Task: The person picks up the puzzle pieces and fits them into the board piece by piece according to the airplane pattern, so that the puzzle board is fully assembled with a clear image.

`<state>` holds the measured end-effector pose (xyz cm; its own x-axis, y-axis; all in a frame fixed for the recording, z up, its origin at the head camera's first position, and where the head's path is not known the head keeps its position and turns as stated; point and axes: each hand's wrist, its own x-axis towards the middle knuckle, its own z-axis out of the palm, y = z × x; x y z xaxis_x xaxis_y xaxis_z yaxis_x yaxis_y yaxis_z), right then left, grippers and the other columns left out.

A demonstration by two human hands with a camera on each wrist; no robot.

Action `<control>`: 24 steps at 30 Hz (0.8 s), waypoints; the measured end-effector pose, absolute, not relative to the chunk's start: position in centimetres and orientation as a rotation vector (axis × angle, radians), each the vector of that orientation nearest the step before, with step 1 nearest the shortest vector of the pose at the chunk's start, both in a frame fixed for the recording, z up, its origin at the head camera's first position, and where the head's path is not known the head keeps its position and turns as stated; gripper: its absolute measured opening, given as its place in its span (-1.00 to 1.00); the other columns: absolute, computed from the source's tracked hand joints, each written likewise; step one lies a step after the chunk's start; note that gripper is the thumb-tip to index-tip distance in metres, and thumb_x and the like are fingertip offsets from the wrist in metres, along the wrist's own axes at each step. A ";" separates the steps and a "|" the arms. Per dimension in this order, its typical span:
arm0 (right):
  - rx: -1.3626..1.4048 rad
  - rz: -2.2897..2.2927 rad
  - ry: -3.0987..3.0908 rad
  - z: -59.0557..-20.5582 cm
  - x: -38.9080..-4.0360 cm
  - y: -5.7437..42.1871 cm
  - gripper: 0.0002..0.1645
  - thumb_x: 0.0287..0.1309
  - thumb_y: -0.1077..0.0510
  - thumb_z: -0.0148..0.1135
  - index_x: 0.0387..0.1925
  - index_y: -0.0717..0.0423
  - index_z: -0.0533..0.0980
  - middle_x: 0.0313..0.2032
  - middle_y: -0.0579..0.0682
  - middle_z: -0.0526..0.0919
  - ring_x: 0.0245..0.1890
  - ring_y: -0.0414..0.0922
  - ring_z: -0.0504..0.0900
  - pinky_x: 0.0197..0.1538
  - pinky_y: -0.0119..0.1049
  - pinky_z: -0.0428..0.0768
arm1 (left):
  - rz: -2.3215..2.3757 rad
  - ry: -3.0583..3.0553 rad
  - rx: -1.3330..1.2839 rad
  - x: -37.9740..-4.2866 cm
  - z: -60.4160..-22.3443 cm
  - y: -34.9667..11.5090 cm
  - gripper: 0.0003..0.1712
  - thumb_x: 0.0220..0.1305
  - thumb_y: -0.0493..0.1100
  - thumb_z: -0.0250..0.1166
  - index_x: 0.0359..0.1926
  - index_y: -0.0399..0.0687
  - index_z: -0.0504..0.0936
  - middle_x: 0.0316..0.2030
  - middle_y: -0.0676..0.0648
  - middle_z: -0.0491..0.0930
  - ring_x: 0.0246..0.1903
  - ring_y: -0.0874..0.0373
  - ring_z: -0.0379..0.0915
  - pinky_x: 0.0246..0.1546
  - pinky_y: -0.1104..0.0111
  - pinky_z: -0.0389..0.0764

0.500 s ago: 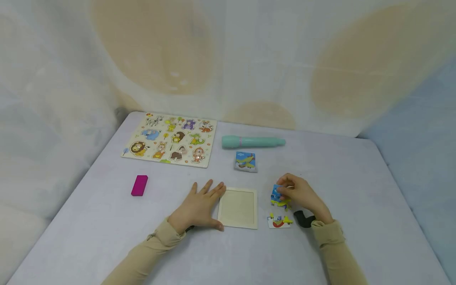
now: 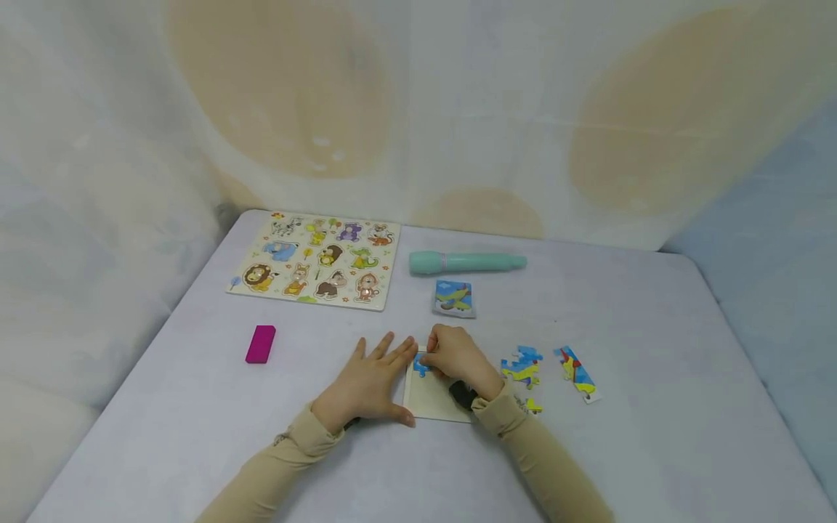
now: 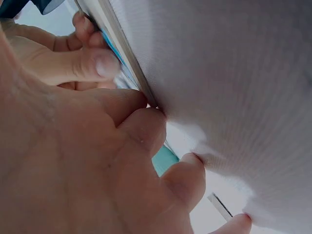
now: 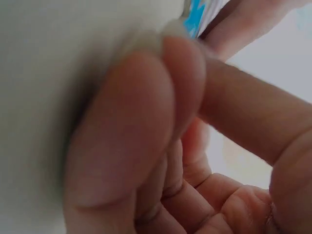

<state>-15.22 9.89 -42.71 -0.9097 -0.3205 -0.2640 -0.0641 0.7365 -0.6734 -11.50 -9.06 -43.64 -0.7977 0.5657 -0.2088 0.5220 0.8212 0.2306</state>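
My left hand (image 2: 366, 381) lies flat with fingers spread, thumb and fingertips at the left edge of a pale wooden puzzle tray (image 2: 425, 407). In the tray's far left corner is a blue jigsaw piece (image 2: 420, 365). Over that corner, my right hand (image 2: 461, 359) has its thumb and curled fingers pinched at the piece; in the right wrist view the piece (image 4: 195, 19) shows just past the fingertips. Joined blue and yellow jigsaw pieces (image 2: 522, 365) lie right of the tray, with more partly hidden behind the right sleeve. Farther right lies an airplane strip of pieces (image 2: 578, 374).
Behind the tray sits a small airplane picture packet (image 2: 453, 298), and beyond it a mint-green tube (image 2: 467, 262). An animal peg puzzle board (image 2: 314, 258) occupies the back left. A magenta block (image 2: 261, 344) stands left of my left hand.
My right hand has moved left from the loose pieces to the tray's far left corner, where a blue piece now shows. The strip at right is uncovered. My left hand has stayed in place.
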 end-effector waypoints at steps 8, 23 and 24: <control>-0.305 -1.029 2.618 -43.0 -15.0 9.8 -0.80 0.12 0.22 0.35 -0.43 0.17 0.45 -0.67 -0.04 0.52 -0.73 -0.24 0.43 -0.66 -0.50 0.36 | 0.227 2.749 0.854 -11.5 -44.0 -9.0 0.35 -0.20 0.55 0.35 0.51 0.02 0.06 0.51 0.04 0.05 0.51 -0.13 -0.14 0.33 -0.35 -0.02; -0.149 -1.037 2.740 -42.6 -13.9 24.6 -0.63 0.23 0.11 0.27 0.02 0.19 0.50 -0.03 0.17 0.64 -0.14 0.00 0.62 -0.20 -0.25 0.59 | 0.280 2.751 0.892 -11.6 -43.8 -8.9 0.19 -0.21 0.48 0.41 0.42 0.13 0.22 0.51 -0.06 0.05 0.49 -0.24 -0.10 0.31 -0.37 0.02; -0.126 -1.011 2.742 -42.6 -13.5 25.2 -0.58 0.18 0.14 0.31 0.05 0.20 0.49 -0.03 0.17 0.62 -0.17 -0.02 0.59 -0.22 -0.27 0.57 | 0.275 2.750 0.888 -11.6 -43.7 -8.9 0.21 -0.21 0.48 0.41 0.44 0.13 0.21 0.51 -0.06 0.05 0.49 -0.23 -0.10 0.31 -0.37 0.01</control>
